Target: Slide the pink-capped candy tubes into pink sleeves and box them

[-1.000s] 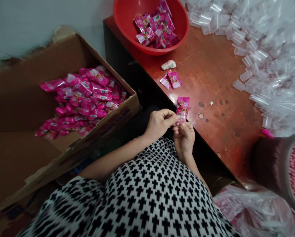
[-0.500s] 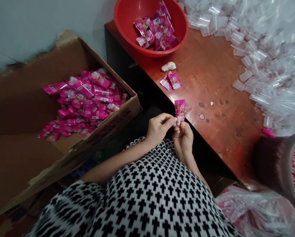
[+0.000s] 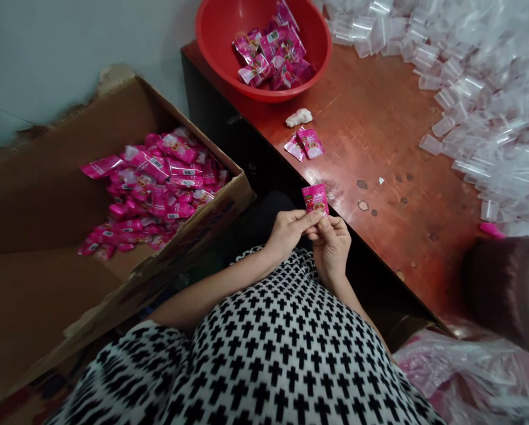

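A small pink printed packet point(image 3: 315, 198) is pinched at its lower edge between both hands, close to the table's edge. My left hand point(image 3: 289, 231) comes in from the left, its thumb and fingers closed on the packet's lower edge. On the right side, my right hand point(image 3: 334, 243) grips the lower right corner with thumb and fingertips. The fingers of both hands touch or nearly touch. Just beyond, two flat pink packets point(image 3: 311, 143) overlap on the reddish-brown table point(image 3: 370, 159), beside a white lump point(image 3: 298, 117).
A red bowl point(image 3: 204, 44) holds pink packets at the table's far left corner. Filled pink packets lie in a cardboard box point(image 3: 29, 195) at left. Clear plastic cups point(image 3: 480, 112) are heaped at right, above a dark bucket point(image 3: 498, 283) and a plastic bag point(image 3: 476, 378).
The held packet has tilted to the left and sits lower in the fingers. My right hand's fingers have moved up onto its lower edge. The view has shifted slightly.
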Tool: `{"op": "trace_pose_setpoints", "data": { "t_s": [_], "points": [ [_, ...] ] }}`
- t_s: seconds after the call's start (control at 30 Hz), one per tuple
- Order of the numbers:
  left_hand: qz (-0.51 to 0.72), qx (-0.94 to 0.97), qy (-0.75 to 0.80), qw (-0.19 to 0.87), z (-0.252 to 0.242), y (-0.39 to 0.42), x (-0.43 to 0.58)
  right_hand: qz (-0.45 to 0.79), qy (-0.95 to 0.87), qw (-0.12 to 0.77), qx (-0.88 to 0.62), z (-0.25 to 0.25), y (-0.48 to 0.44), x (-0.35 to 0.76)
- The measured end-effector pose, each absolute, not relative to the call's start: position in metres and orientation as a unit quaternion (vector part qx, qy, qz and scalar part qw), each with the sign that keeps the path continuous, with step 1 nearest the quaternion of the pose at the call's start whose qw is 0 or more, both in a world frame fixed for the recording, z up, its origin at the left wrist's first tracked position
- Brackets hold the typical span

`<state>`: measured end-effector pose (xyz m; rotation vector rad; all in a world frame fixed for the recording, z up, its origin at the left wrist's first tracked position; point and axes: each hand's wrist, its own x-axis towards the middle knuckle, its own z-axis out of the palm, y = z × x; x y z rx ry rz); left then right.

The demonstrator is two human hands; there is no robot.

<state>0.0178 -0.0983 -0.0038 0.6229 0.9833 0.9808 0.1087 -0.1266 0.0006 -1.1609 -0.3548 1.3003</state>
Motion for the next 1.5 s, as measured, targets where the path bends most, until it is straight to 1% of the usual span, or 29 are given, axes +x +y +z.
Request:
{"op": "trace_pose_setpoints", "data": {
  "t_s": [0.13,0.3,0.53,0.63,0.73,0.8,0.87,0.97,1.03,1.13,1.2,1.27,1.33,1.4,1.5],
  "points": [
    [0.432,0.298,0.448,0.724,0.0,-0.101,0.017,0.576,-0.158,0.632,-0.494,-0.001,-0.124,0.112],
    [0.425,0.3,0.43,0.738,0.004,-0.099,0.013,0.63,-0.176,0.591,-0.473,-0.003,-0.121,0.12],
    [0.419,0.341,0.445,0.714,-0.001,-0.102,0.01,0.649,-0.191,0.57,-0.466,-0.005,-0.119,0.119],
    [0.469,0.316,0.441,0.697,0.013,-0.098,-0.003,0.676,-0.241,0.537,-0.444,0.002,-0.113,0.117],
    [0.601,0.226,0.416,0.644,0.032,-0.085,-0.034,0.671,-0.326,0.494,-0.446,0.013,-0.096,0.121],
    [0.676,0.171,0.41,0.588,0.039,-0.076,-0.06,0.615,-0.401,0.473,-0.487,0.021,-0.077,0.128],
    [0.705,0.134,0.428,0.55,0.039,-0.069,-0.079,0.497,-0.493,0.447,-0.557,0.026,-0.051,0.134],
    [0.69,0.123,0.465,0.541,0.029,-0.068,-0.082,0.257,-0.616,0.36,-0.652,0.024,-0.009,0.138],
    [0.659,0.148,0.478,0.561,0.02,-0.071,-0.071,0.156,-0.662,0.288,-0.674,0.019,0.016,0.137],
    [0.6,0.216,0.492,0.593,0.01,-0.071,-0.052,0.1,-0.702,0.204,-0.675,0.008,0.039,0.132],
    [0.558,0.291,0.514,0.584,0.005,-0.064,-0.045,0.085,-0.718,0.169,-0.67,0.003,0.043,0.13],
    [0.523,0.41,0.54,0.517,0.001,-0.051,-0.043,0.075,-0.726,0.156,-0.666,-0.001,0.042,0.132],
    [0.492,0.542,0.551,0.401,0.0,-0.035,-0.042,0.074,-0.733,0.16,-0.658,-0.002,0.04,0.136],
    [0.46,0.637,0.545,0.294,0.001,-0.018,-0.039,0.1,-0.738,0.166,-0.646,-0.001,0.041,0.142],
    [0.439,0.696,0.526,0.216,0.003,0.0,-0.029,0.147,-0.722,0.179,-0.652,0.006,0.059,0.154]
  ]
}}
